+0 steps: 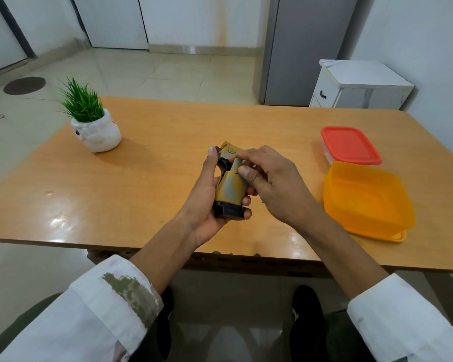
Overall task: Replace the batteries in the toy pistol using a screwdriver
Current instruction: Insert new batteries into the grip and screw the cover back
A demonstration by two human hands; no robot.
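The toy pistol (230,184) is tan with grey patches and a black base, held above the middle of the wooden table (147,165). My left hand (207,202) wraps the grip from the left, thumb up by the trigger guard. My right hand (270,184) comes in from the right with thumb and forefinger pinched against the upper side of the grip. Whether it holds something small there is hidden by the fingers. No screwdriver or batteries show.
A white pot with a green plant (94,126) stands at the table's left back. At the right sit a box with a red lid (351,145) and an open orange container (366,202). A white cabinet (358,84) stands behind the table.
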